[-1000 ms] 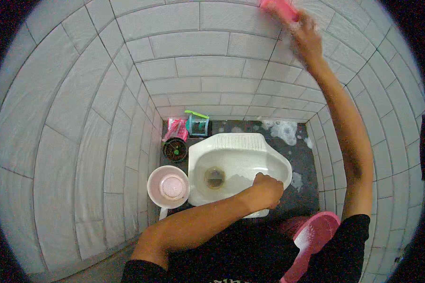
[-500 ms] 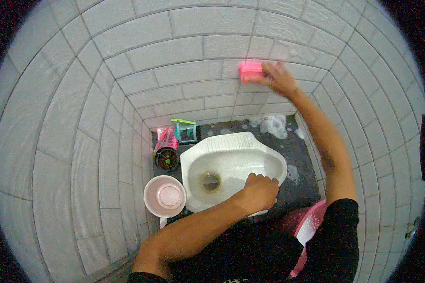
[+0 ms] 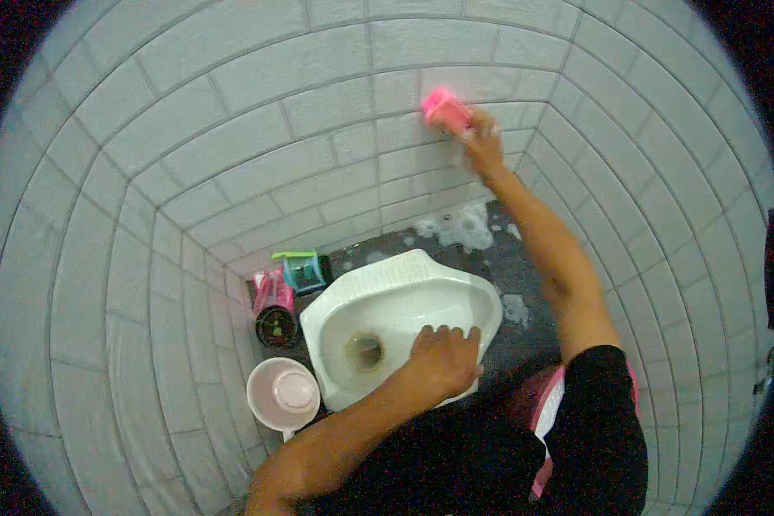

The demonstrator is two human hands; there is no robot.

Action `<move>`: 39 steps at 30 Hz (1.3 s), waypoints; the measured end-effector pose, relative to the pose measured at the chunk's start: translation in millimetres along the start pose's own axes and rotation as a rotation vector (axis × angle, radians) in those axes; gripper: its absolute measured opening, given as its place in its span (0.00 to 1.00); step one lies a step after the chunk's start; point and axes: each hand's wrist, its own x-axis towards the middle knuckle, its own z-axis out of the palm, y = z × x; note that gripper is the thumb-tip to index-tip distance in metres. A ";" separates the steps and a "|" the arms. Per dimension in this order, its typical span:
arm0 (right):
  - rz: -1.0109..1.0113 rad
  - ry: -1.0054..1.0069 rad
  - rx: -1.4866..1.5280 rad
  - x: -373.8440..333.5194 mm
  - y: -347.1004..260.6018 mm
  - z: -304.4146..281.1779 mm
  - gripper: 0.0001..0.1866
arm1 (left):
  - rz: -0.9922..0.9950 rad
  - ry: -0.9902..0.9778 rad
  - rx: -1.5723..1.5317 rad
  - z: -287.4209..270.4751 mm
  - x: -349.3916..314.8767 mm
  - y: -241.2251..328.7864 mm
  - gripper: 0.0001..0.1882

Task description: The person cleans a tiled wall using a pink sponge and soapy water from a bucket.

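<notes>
My right hand (image 3: 482, 142) grips a pink scrubbing brush (image 3: 450, 112) against the tiled back wall (image 3: 335, 125). Its bright pink end points up and left, and some foam clings to my fingers. Lower down, my left hand (image 3: 445, 361) is held over the near side of a white squat toilet (image 3: 413, 268), back upward. Its fingers are curled into a loose fist; no object shows in it, though the palm is hidden. Dark water stands in the toilet's drain hole (image 3: 365, 353).
Left of the toilet are a pale pink dipper (image 3: 267, 417), a dark pot with a small plant (image 3: 276, 327), a pink packet (image 3: 275, 292) and a blue-green container (image 3: 304, 271). Foam (image 3: 466, 227) lies on the dark floor behind. A pink basin-like thing (image 3: 537, 400) is partly hidden by my right arm.
The brush in my right hand has shifted up the wall and tilted. My left hand's fist has loosened slightly. The whole view has turned and moved a little.
</notes>
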 end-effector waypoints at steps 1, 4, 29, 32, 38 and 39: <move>-0.026 -0.085 0.022 -5.1 -5.8 -3.9 0.32 | -0.015 -0.011 -0.010 -2.2 -0.1 -3.1 0.29; -0.196 -0.260 -0.067 -6.9 5.7 -15.9 0.30 | -0.019 0.015 -0.013 10.3 7.4 -9.7 0.27; 1.214 0.169 0.455 36.9 -36.0 -0.7 0.37 | -0.126 0.028 -0.025 -51.3 -15.3 23.3 0.30; 1.079 0.092 0.157 81.8 -102.8 17.7 0.42 | -0.145 0.357 0.032 -66.2 -29.9 26.1 0.28; 0.993 0.146 0.045 158.2 -242.2 43.6 0.44 | -0.315 0.842 -0.023 -100.3 -24.6 60.0 0.22; 0.998 0.122 0.047 164.0 -259.7 42.9 0.43 | -0.303 0.892 -0.060 -101.1 -26.0 61.0 0.21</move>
